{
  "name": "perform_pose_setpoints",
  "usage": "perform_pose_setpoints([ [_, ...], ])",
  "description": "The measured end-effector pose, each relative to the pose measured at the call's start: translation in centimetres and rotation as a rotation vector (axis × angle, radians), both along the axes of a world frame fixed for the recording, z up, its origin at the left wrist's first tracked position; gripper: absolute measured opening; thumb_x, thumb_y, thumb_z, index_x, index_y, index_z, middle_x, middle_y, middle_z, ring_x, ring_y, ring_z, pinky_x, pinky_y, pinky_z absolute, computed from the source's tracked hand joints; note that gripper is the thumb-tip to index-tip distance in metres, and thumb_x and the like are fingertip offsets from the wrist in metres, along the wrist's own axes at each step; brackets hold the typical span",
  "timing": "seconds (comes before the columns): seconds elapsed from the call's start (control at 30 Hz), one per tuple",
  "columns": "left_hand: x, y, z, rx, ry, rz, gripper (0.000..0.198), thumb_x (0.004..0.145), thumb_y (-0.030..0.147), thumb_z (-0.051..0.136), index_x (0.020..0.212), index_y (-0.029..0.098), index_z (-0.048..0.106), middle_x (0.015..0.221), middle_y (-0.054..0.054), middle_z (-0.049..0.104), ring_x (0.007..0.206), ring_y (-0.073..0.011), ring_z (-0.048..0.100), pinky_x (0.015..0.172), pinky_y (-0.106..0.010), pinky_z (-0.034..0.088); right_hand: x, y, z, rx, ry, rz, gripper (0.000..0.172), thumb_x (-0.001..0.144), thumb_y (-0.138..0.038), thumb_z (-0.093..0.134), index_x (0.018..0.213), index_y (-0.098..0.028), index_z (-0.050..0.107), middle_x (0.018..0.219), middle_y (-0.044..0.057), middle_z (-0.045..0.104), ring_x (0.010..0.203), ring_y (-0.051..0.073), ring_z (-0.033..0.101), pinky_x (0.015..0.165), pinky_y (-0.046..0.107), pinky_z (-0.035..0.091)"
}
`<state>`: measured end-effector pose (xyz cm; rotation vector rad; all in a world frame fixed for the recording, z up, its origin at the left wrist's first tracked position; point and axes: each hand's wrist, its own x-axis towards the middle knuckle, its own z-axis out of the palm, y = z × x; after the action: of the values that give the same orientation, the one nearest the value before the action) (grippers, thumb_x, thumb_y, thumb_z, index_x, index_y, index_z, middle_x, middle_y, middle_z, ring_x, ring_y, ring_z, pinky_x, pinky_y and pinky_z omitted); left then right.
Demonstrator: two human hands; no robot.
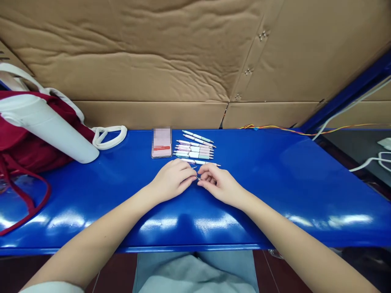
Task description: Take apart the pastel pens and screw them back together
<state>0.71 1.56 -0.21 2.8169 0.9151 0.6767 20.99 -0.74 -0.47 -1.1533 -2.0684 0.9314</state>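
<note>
a long blue painted steel bench point(275, 183) runs across the view, with a creased cardboard sheet point(146, 77) lining the wall behind it. at its left end, a white tumbler point(45, 126) lies on its side against a dark red cloth bag point(33, 134), with a looped white strap point(109, 137) just beside them. orange and yellow wires point(281, 129) trail along the back edge of the bench. nearer the middle, a phone point(161, 142) lies face up, its screen blurred, and just to its right sits a group of pastel retractable pens point(194, 148), lying roughly parallel with their tips to the right. a single pen point(200, 162) lies just in front of that group, close to the hands.

the left hand point(172, 180) and right hand point(220, 185) are low over the bench, neither spread, their fingers curled inward until they nearly meet. between them is a small silver piece point(198, 178), too small to identify. the right thumb and forefinger appear to pinch it while the left fingertips close on it from the other side, though the fingers partly hide the contact. a piece this tiny is best kept at the very fingertips, with both hands steadied close to the bench.
</note>
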Motion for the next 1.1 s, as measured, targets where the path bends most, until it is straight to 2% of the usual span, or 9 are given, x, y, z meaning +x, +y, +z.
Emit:
perform_pose_setpoints([
  [0.2,0.1,0.0,0.0,0.009,-0.014,-0.011,0.021,0.091,0.026,0.046,0.087,0.019,0.065,0.087,-0.005,0.063,0.083,-0.017,0.052,0.076,-0.03,0.042,0.7,0.3,0.3,0.032,-0.055,0.024,0.012,0.086,-0.025,0.054,0.097,-0.021,0.051,0.076,-0.001,0.062,0.067,0.012,0.06,0.064,0.024,0.047],
  [0.3,0.0,0.1,0.1,0.013,0.007,0.024,0.021,0.09,0.026,0.046,0.088,0.019,0.065,0.087,-0.004,0.062,0.083,-0.0173,0.052,0.075,-0.03,0.042,1.8,0.8,0.8,0.086,-0.177,0.013,0.009,0.087,-0.025,0.051,0.093,-0.021,0.056,0.079,0.001,0.065,0.07,0.014,0.061,0.066,0.026,0.047],
  [0.4,-0.1,0.2,0.0,0.028,0.07,0.065,0.023,0.092,0.028,0.044,0.09,0.019,0.066,0.09,-0.005,0.062,0.084,-0.0184,0.051,0.076,-0.031,0.041,2.8,1.4,0.8,0.178,-0.331,0.004,0.013,0.088,-0.024,0.05,0.091,-0.02,0.062,0.086,0.004,0.068,0.077,0.017,0.062,0.069,0.029,0.047],
  [0.53,0.1,0.3,-0.4,0.049,0.185,0.082,0.024,0.093,0.029,0.044,0.091,0.02,0.067,0.091,-0.006,0.061,0.086,-0.0203,0.049,0.074,-0.033,0.039,3.1,1.7,0.4,0.248,-0.487,-0.01,0.019,0.087,-0.024,0.05,0.099,-0.021,0.065,0.09,0.006,0.067,0.08,0.018,0.061,0.068,0.029,0.046],
  [0.67,0.2,0.1,-0.1,0.056,0.219,0.1,0.021,0.09,0.029,0.047,0.094,0.02,0.065,0.09,-0.006,0.06,0.086,-0.021,0.049,0.073,-0.033,0.039,2.6,1.2,0.8,0.242,-0.521,-0.034,0.024,0.084,-0.024,0.054,0.107,-0.02,0.061,0.086,0.005,0.064,0.075,0.017,0.06,0.064,0.026,0.044],
  [0.77,-0.3,0.1,0.7,0.064,0.22,0.146,0.021,0.088,0.032,0.049,0.094,0.018,0.063,0.09,-0.006,0.059,0.086,-0.0214,0.051,0.073,-0.034,0.041,1.6,0.6,1.4,0.297,-0.527,-0.052,0.022,0.086,-0.033,0.054,0.1,-0.019,0.062,0.089,0.006,0.063,0.079,0.018,0.059,0.067,0.027,0.044],
  [0.87,-1.2,0.4,1.6,0.051,0.256,0.217,0.022,0.085,0.035,0.052,0.091,0.016,0.062,0.091,-0.007,0.059,0.087,-0.0221,0.054,0.076,-0.035,0.042,0.3,0.0,1.2,0.379,-0.597,-0.008,0.026,0.087,-0.04,0.054,0.098,-0.019,0.064,0.09,0.007,0.062,0.086,0.02,0.057,0.069,0.028,0.043],
  [0.97,-2.0,0.8,1.9,0.02,0.337,0.265,0.023,0.083,0.038,0.055,0.089,0.017,0.062,0.089,-0.007,0.061,0.087,-0.0235,0.057,0.075,-0.035,0.044,-0.9,-0.3,0.3,0.44,-0.691,0.026,0.023,0.09,-0.034,0.049,0.099,-0.019,0.065,0.089,0.007,0.061,0.084,0.019,0.056,0.065,0.027,0.041],
  [1.1,-2.1,0.9,1.7,-0.034,0.397,0.238,0.018,0.088,0.03,0.048,0.086,0.018,0.061,0.087,-0.006,0.063,0.082,-0.0212,0.06,0.07,-0.032,0.046,-1.2,-0.2,-0.4,0.482,-0.721,-0.002,0.023,0.093,-0.024,0.042,0.093,-0.018,0.064,0.088,0.008,0.061,0.084,0.019,0.055,0.065,0.027,0.04],
])
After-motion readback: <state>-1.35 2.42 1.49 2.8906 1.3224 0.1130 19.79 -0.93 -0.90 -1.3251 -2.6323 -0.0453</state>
